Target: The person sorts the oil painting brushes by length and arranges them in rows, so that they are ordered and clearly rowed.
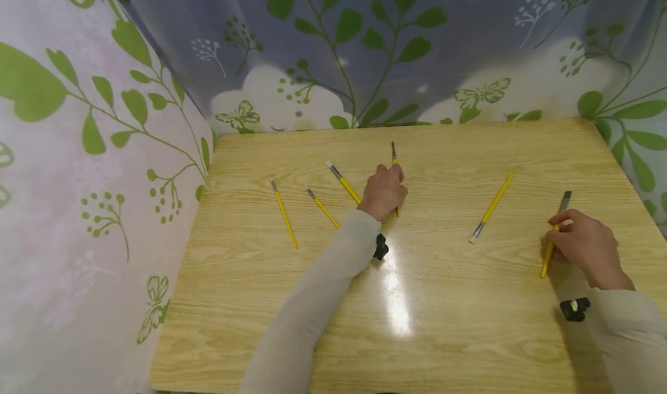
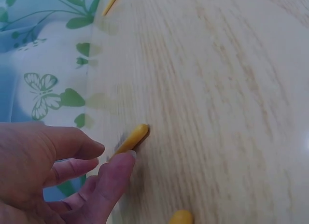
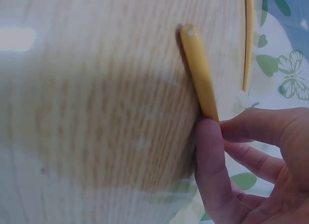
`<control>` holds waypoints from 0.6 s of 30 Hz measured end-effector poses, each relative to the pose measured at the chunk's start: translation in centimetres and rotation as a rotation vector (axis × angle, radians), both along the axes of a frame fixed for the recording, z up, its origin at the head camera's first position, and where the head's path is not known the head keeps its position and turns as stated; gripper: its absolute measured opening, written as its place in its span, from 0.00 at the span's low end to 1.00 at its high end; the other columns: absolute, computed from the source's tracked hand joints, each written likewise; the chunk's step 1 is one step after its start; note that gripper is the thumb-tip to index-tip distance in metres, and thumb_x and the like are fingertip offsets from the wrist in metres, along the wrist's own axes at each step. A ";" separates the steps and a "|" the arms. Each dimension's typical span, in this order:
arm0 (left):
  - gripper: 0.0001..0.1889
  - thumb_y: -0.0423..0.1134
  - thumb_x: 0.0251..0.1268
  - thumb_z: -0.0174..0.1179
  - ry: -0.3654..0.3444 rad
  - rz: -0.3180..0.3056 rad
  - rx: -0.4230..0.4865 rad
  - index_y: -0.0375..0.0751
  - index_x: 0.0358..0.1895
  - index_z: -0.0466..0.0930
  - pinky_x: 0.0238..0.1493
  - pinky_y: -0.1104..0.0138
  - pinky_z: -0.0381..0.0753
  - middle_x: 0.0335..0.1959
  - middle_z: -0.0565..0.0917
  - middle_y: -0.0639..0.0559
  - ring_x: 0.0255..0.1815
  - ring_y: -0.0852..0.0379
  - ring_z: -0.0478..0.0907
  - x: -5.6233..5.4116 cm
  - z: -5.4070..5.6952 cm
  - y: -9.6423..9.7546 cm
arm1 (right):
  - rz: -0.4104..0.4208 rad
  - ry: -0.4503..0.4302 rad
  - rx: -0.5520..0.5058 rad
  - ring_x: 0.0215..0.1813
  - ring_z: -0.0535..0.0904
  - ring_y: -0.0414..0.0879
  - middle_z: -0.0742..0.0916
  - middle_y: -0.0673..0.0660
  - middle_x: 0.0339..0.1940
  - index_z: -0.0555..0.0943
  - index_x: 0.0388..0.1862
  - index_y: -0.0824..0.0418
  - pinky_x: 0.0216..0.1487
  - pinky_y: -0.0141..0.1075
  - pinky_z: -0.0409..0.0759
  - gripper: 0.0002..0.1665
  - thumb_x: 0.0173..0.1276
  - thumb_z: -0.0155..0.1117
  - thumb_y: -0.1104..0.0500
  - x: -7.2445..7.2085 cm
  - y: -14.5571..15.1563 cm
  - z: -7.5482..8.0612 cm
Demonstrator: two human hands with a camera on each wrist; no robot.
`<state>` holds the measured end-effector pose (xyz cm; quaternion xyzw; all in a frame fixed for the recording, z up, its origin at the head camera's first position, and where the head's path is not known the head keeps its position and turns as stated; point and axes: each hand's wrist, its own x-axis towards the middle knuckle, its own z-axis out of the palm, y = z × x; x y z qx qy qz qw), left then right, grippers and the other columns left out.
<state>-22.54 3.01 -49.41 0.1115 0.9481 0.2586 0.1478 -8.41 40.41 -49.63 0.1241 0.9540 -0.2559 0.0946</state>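
My left hand (image 1: 383, 191) is over a yellow-handled paintbrush (image 1: 398, 212) with a dark tip, lying near the table's far middle. In the left wrist view the thumb is beside the handle and the index fingertip stands apart from it. On the right, my right hand (image 1: 586, 243) pinches another yellow paintbrush (image 1: 546, 263) between thumb and fingers, its dark flat tip pointing away. The right wrist view shows the rounded handle end (image 3: 195, 60) at the tabletop; the brush's tip is hidden there.
A pale-tipped paintbrush (image 1: 491, 208) lies between the hands. Left of my left hand lie a thin brush (image 1: 284, 215), a second brush (image 1: 324, 210) partly behind the forearm, and a thicker one (image 1: 344, 182). Leaf-patterned curtains (image 1: 172, 110) border the wooden table (image 1: 443, 336).
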 end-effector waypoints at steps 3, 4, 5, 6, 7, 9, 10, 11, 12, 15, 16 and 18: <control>0.14 0.38 0.83 0.60 0.021 0.001 0.002 0.44 0.65 0.80 0.50 0.59 0.83 0.60 0.80 0.44 0.50 0.45 0.80 0.1 0.3 -0.1 | -0.001 -0.004 -0.003 0.25 0.89 0.46 0.85 0.82 0.55 0.78 0.63 0.75 0.40 0.50 0.76 0.23 0.78 0.61 0.60 0.0 0.0 0.1; 0.14 0.38 0.83 0.60 0.027 0.001 -0.002 0.44 0.65 0.80 0.51 0.59 0.83 0.60 0.80 0.44 0.50 0.45 0.81 0.0 0.4 -0.2 | -0.001 -0.003 -0.002 0.25 0.89 0.46 0.86 0.82 0.55 0.78 0.63 0.75 0.40 0.48 0.77 0.23 0.78 0.61 0.59 0.0 0.0 0.1; 0.15 0.38 0.83 0.60 0.032 0.000 -0.004 0.44 0.65 0.80 0.51 0.59 0.84 0.61 0.80 0.44 0.50 0.45 0.81 -0.1 0.4 -0.3 | -0.002 -0.006 -0.007 0.25 0.89 0.46 0.86 0.82 0.55 0.78 0.63 0.75 0.39 0.47 0.77 0.23 0.78 0.61 0.60 0.0 0.0 0.1; 0.15 0.38 0.83 0.60 0.033 0.000 -0.004 0.44 0.66 0.80 0.51 0.59 0.84 0.61 0.80 0.44 0.49 0.45 0.81 -0.2 0.4 -0.4 | -0.001 -0.008 -0.013 0.25 0.89 0.46 0.86 0.82 0.55 0.78 0.63 0.75 0.38 0.45 0.76 0.23 0.78 0.61 0.60 0.0 0.1 0.1; 0.15 0.38 0.83 0.60 0.030 0.002 -0.002 0.44 0.66 0.80 0.50 0.59 0.84 0.61 0.80 0.44 0.49 0.46 0.81 -0.3 0.5 -0.5 | -0.002 -0.008 -0.014 0.25 0.89 0.46 0.86 0.82 0.55 0.78 0.63 0.75 0.37 0.42 0.76 0.23 0.78 0.61 0.60 0.0 0.1 0.1; 0.15 0.38 0.83 0.59 0.028 0.001 -0.004 0.43 0.66 0.79 0.49 0.60 0.84 0.60 0.80 0.44 0.48 0.46 0.81 -0.5 0.6 -0.9 | -0.004 -0.006 -0.018 0.26 0.89 0.46 0.86 0.81 0.54 0.78 0.63 0.75 0.36 0.38 0.75 0.23 0.78 0.60 0.60 0.0 0.1 0.0; 0.15 0.38 0.83 0.59 0.023 0.002 -0.007 0.43 0.66 0.79 0.49 0.60 0.84 0.61 0.80 0.44 0.48 0.46 0.81 -0.6 0.8 -1.1 | -0.005 -0.004 -0.018 0.26 0.89 0.46 0.86 0.81 0.53 0.78 0.63 0.75 0.35 0.36 0.74 0.22 0.77 0.60 0.60 0.0 0.1 0.0; 0.15 0.38 0.84 0.59 0.016 0.006 -0.006 0.43 0.67 0.79 0.49 0.59 0.84 0.61 0.80 0.44 0.48 0.46 0.81 -0.7 0.9 -1.3 | -0.004 -0.004 -0.021 0.26 0.88 0.46 0.86 0.81 0.53 0.78 0.63 0.75 0.35 0.35 0.74 0.23 0.77 0.60 0.61 0.0 0.1 0.0; 0.16 0.39 0.84 0.59 0.010 0.009 -0.010 0.43 0.68 0.78 0.50 0.59 0.84 0.62 0.80 0.44 0.49 0.46 0.81 -0.8 1.1 -1.6 | -0.005 -0.002 -0.023 0.26 0.88 0.46 0.86 0.81 0.53 0.78 0.63 0.75 0.34 0.34 0.74 0.22 0.77 0.60 0.61 0.0 0.1 0.0; 0.17 0.40 0.85 0.58 0.001 0.023 -0.016 0.44 0.69 0.77 0.55 0.57 0.84 0.64 0.79 0.44 0.53 0.44 0.81 -1.1 1.7 -2.8 | -0.004 0.000 -0.025 0.26 0.88 0.45 0.85 0.82 0.53 0.78 0.63 0.75 0.33 0.33 0.75 0.22 0.77 0.60 0.61 0.0 0.1 0.0; 0.17 0.41 0.86 0.58 0.000 0.028 -0.015 0.44 0.70 0.77 0.56 0.56 0.84 0.65 0.79 0.43 0.53 0.44 0.81 -1.2 2.0 -3.4 | -0.002 -0.001 -0.024 0.26 0.88 0.46 0.85 0.82 0.53 0.78 0.63 0.76 0.33 0.34 0.75 0.22 0.77 0.60 0.61 0.0 0.1 0.0; 0.17 0.40 0.86 0.57 0.008 0.039 -0.014 0.43 0.70 0.76 0.57 0.55 0.85 0.65 0.79 0.42 0.53 0.42 0.82 -1.3 2.3 -4.5 | -0.002 -0.002 -0.023 0.26 0.89 0.46 0.85 0.82 0.53 0.77 0.63 0.76 0.33 0.35 0.76 0.22 0.78 0.60 0.61 0.0 0.1 0.0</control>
